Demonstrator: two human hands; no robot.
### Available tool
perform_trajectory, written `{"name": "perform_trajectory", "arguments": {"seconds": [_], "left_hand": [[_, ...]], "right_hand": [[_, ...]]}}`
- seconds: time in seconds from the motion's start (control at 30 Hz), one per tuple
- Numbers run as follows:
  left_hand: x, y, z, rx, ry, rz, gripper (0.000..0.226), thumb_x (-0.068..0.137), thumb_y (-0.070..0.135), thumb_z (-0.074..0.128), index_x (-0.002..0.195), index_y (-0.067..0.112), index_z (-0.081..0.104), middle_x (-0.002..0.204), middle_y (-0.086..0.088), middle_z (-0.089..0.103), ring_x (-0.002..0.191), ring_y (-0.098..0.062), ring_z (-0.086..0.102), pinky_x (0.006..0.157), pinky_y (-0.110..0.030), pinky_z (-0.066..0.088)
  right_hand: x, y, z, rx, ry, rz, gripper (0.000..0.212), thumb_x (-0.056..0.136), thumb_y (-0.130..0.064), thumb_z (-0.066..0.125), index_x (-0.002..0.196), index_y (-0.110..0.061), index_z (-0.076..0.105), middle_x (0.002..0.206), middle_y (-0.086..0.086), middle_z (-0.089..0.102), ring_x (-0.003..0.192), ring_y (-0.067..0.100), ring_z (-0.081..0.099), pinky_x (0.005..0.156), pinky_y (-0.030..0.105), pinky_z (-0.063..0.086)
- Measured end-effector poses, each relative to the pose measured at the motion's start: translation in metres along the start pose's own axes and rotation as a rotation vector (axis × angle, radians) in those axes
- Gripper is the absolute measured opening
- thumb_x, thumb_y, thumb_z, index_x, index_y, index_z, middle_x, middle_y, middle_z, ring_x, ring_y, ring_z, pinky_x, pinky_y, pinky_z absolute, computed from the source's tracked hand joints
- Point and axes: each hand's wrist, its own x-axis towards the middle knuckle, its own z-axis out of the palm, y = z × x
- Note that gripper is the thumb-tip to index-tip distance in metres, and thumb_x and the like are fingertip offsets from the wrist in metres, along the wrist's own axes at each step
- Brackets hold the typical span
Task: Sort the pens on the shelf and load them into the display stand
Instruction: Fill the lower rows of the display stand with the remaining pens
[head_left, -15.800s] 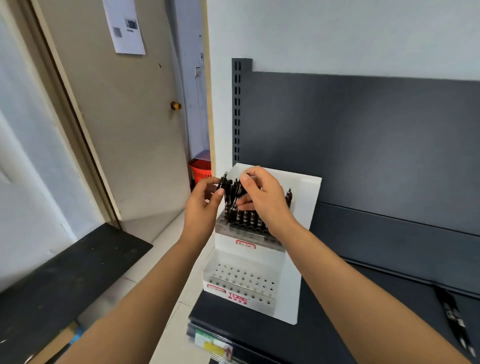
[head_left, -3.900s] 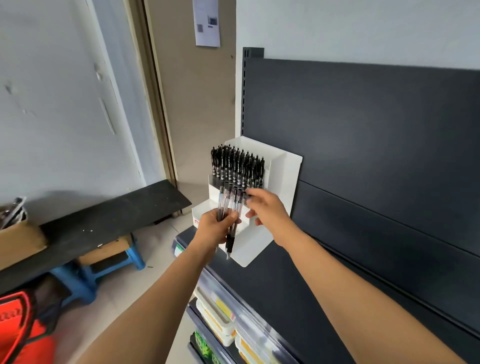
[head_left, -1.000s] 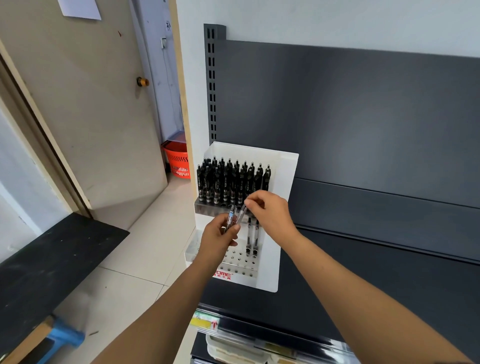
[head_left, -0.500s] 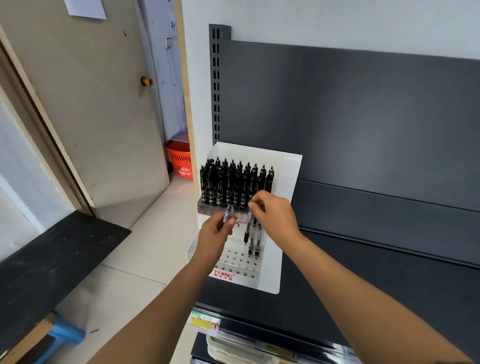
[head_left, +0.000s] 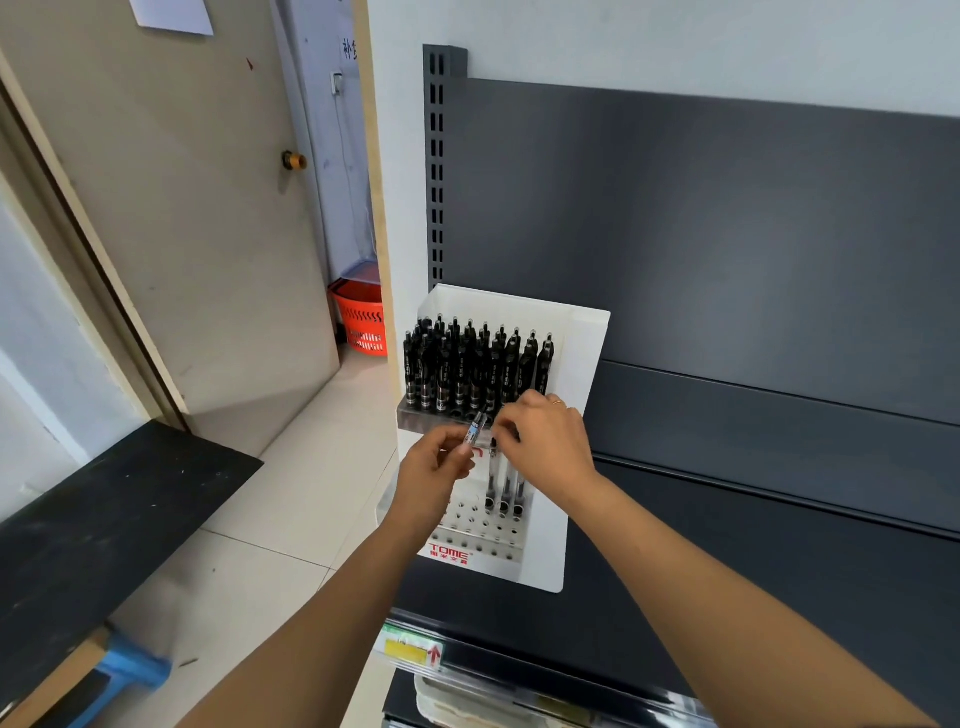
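A white two-tier display stand (head_left: 582, 395) sits on the dark shelf (head_left: 727, 561). Its upper tier is packed with several black pens (head_left: 472, 364). Three clear-barrelled pens (head_left: 505, 493) stand in the right holes of the lower tier. My left hand (head_left: 434, 475) pinches one clear pen (head_left: 475, 430) that points up toward the upper tier. My right hand (head_left: 545, 447) grips the tops of the pens standing in the lower tier; its fingers hide their caps.
A dark back panel (head_left: 727, 234) rises behind the stand. An open door (head_left: 182, 234) and an orange basket (head_left: 363, 317) lie to the left. A black board (head_left: 104, 519) sits low on the left, with a blue stool (head_left: 124, 670) beneath. Price labels (head_left: 410, 649) line the shelf edge.
One more pen now stands in the lower tier under my right hand. My left hand now holds a single pen instead of two.
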Motion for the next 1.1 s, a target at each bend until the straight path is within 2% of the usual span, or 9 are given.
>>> {"name": "perform_trajectory", "arguments": {"seconds": [0.17, 0.3, 0.4, 0.53, 0.67, 0.8, 0.93, 1.03, 1.1], "left_hand": [[0.002, 0.001, 0.000, 0.041, 0.024, 0.027, 0.011, 0.094, 0.006, 0.051, 0.096, 0.012, 0.060, 0.084, 0.002, 0.063, 0.077, -0.004, 0.058, 0.073, -0.020, 0.046], [0.004, 0.001, 0.000, 0.097, -0.043, 0.061, 0.016, 0.095, 0.004, 0.046, 0.098, 0.014, 0.059, 0.087, -0.001, 0.062, 0.079, -0.009, 0.058, 0.072, -0.020, 0.044], [0.004, -0.001, 0.000, 0.123, -0.070, 0.061, 0.019, 0.096, 0.006, 0.045, 0.105, 0.013, 0.060, 0.098, -0.007, 0.064, 0.092, -0.015, 0.060, 0.076, -0.020, 0.046], [0.004, -0.001, -0.004, 0.171, 0.017, 0.095, 0.022, 0.096, 0.013, 0.049, 0.114, 0.016, 0.061, 0.108, 0.004, 0.062, 0.101, -0.007, 0.056, 0.079, -0.009, 0.040], [0.004, -0.004, -0.010, 0.212, 0.068, 0.090, 0.020, 0.095, 0.013, 0.051, 0.111, 0.016, 0.062, 0.107, 0.004, 0.063, 0.099, -0.008, 0.056, 0.076, -0.010, 0.040], [0.001, -0.004, -0.013, 0.305, 0.064, 0.103, 0.016, 0.094, 0.012, 0.052, 0.104, 0.016, 0.064, 0.100, 0.005, 0.063, 0.091, -0.007, 0.055, 0.072, -0.012, 0.041], [0.000, -0.002, -0.018, 0.460, 0.064, 0.116, 0.016, 0.093, 0.011, 0.052, 0.103, 0.012, 0.065, 0.095, 0.004, 0.060, 0.077, -0.001, 0.049, 0.065, -0.006, 0.035], [0.001, -0.004, -0.022, 0.558, 0.031, 0.140, 0.017, 0.093, 0.012, 0.052, 0.106, 0.012, 0.064, 0.100, 0.000, 0.062, 0.081, -0.008, 0.049, 0.064, -0.006, 0.034], [0.002, -0.003, -0.022, 0.588, 0.004, 0.144, 0.018, 0.093, 0.013, 0.052, 0.108, 0.014, 0.063, 0.102, -0.001, 0.062, 0.085, -0.010, 0.050, 0.069, -0.012, 0.036]], "right_hand": [[0.005, -0.008, -0.018, 0.489, 0.009, 0.110, 0.019, 0.096, -0.025, 0.051, 0.102, -0.017, 0.067, 0.090, -0.006, 0.064, 0.083, 0.011, 0.058, 0.075, 0.026, 0.049], [0.004, -0.014, -0.023, 0.602, -0.037, 0.072, 0.013, 0.093, -0.018, 0.058, 0.100, -0.015, 0.069, 0.076, -0.017, 0.059, 0.070, -0.002, 0.053, 0.068, 0.014, 0.042], [0.004, -0.015, -0.024, 0.563, -0.038, 0.060, 0.010, 0.092, -0.019, 0.059, 0.093, -0.015, 0.068, 0.071, -0.015, 0.058, 0.066, -0.001, 0.053, 0.064, 0.015, 0.042], [0.005, -0.015, -0.029, 0.343, 0.026, -0.021, 0.015, 0.094, -0.025, 0.056, 0.095, -0.015, 0.066, 0.081, -0.005, 0.064, 0.076, 0.011, 0.059, 0.073, 0.028, 0.050], [0.005, -0.015, -0.020, 0.247, 0.047, -0.033, 0.017, 0.096, -0.026, 0.053, 0.096, -0.013, 0.065, 0.086, 0.000, 0.067, 0.081, 0.016, 0.061, 0.074, 0.034, 0.051], [0.003, -0.013, -0.003, 0.151, 0.003, -0.018, 0.019, 0.096, -0.027, 0.051, 0.097, -0.015, 0.066, 0.093, -0.001, 0.068, 0.088, 0.018, 0.061, 0.071, 0.032, 0.050], [0.000, -0.009, 0.011, -0.014, 0.015, -0.063, 0.023, 0.096, -0.030, 0.050, 0.099, -0.020, 0.070, 0.100, -0.001, 0.063, 0.098, 0.021, 0.055, 0.073, 0.028, 0.042], [-0.001, -0.009, 0.017, -0.053, 0.021, -0.085, 0.024, 0.097, -0.031, 0.049, 0.103, -0.019, 0.069, 0.102, 0.001, 0.061, 0.099, 0.024, 0.055, 0.082, 0.031, 0.044], [0.000, -0.010, 0.017, -0.056, 0.019, -0.102, 0.025, 0.097, -0.031, 0.048, 0.105, -0.019, 0.069, 0.103, 0.001, 0.061, 0.100, 0.025, 0.055, 0.081, 0.034, 0.045]]}}
